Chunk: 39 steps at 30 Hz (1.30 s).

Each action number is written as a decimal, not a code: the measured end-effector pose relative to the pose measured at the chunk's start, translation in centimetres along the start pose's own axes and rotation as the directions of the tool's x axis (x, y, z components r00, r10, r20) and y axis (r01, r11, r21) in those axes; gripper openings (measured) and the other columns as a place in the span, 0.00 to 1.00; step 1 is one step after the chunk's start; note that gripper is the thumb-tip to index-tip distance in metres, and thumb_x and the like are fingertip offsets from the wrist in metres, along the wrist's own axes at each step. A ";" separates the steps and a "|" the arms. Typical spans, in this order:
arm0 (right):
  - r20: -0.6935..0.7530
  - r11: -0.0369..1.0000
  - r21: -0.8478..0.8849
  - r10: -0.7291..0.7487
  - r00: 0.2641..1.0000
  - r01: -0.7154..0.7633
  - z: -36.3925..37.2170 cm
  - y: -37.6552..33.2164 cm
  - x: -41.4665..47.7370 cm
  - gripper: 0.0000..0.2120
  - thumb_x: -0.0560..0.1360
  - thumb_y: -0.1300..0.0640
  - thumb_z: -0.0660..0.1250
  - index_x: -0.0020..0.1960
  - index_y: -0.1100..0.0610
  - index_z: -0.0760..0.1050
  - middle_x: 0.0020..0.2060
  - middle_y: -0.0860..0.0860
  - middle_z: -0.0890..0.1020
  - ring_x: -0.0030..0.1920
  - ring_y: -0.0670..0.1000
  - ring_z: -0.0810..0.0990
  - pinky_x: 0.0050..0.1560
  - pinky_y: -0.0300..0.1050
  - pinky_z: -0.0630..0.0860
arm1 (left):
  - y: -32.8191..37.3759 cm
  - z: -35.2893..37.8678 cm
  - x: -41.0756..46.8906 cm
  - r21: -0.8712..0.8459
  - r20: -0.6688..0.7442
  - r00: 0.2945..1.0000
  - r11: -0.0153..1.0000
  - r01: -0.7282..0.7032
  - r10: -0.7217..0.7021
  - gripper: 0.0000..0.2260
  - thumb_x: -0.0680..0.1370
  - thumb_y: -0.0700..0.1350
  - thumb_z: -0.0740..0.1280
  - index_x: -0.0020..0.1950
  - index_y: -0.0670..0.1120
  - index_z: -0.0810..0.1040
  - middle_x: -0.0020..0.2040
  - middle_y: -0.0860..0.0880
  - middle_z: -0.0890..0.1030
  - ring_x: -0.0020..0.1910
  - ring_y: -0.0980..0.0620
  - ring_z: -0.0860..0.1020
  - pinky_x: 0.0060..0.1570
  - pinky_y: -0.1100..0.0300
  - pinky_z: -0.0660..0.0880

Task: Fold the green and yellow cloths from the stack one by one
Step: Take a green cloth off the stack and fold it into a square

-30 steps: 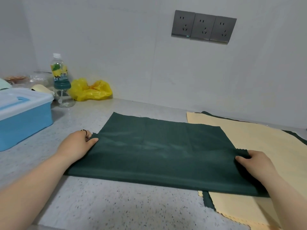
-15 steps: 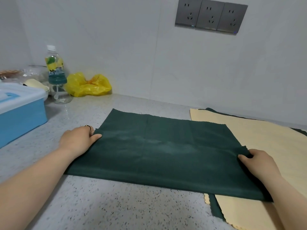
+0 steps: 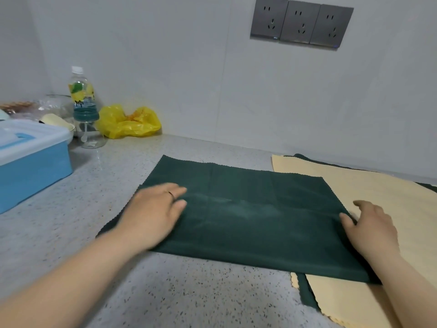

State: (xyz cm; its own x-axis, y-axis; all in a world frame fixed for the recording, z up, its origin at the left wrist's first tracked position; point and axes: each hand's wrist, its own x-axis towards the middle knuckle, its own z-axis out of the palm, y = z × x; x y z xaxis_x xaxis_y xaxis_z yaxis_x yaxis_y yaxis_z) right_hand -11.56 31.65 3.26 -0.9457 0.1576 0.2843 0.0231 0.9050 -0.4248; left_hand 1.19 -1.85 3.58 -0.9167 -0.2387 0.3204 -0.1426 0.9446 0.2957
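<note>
A dark green cloth [image 3: 248,216], folded into a wide rectangle, lies flat on the speckled counter [image 3: 165,292]. My left hand [image 3: 153,214] lies flat on its left part, fingers straight and pointing right, a ring on one finger. At the cloth's right edge my right hand [image 3: 371,228] rests with the fingers spread and relaxed, the thumb on the green fabric. To the right lies the stack, a pale yellow cloth [image 3: 378,192] on top with another green cloth [image 3: 307,294] showing under its edges. The folded cloth overlaps the stack's left side.
A blue plastic box with a pale lid [image 3: 30,159] stands at the left. Behind it are a drink bottle [image 3: 81,95], a clear glass jar [image 3: 91,131] and a yellow plastic bag [image 3: 127,121] against the wall. Three grey sockets [image 3: 301,23] sit on the wall.
My left hand has slid from the cloth's left edge onto the cloth and now lies flat. My right hand has opened its fingers at the right edge. The view tilted down slightly.
</note>
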 end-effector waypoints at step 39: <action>0.505 0.852 -0.311 -0.227 0.833 0.421 -0.4 1.5 -1.3 0.23 0.79 0.43 0.50 0.72 0.49 0.58 0.73 0.47 0.59 0.73 0.49 0.58 0.71 0.46 0.52 | -1.9 0.1 -2.4 0.323 0.239 0.953 0.940 0.104 -0.188 0.24 0.78 0.62 0.48 0.72 0.54 0.61 0.71 0.53 0.64 0.69 0.52 0.64 0.65 0.59 0.61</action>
State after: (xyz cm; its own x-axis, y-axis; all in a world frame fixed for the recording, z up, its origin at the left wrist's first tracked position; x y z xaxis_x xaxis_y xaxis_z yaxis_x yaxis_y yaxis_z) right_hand -10.15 33.01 2.60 -0.9564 -0.2740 -0.1008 -0.2778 0.9603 0.0252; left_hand 3.61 -3.10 2.16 -0.9357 -0.3510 0.0347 -0.3505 0.9363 0.0206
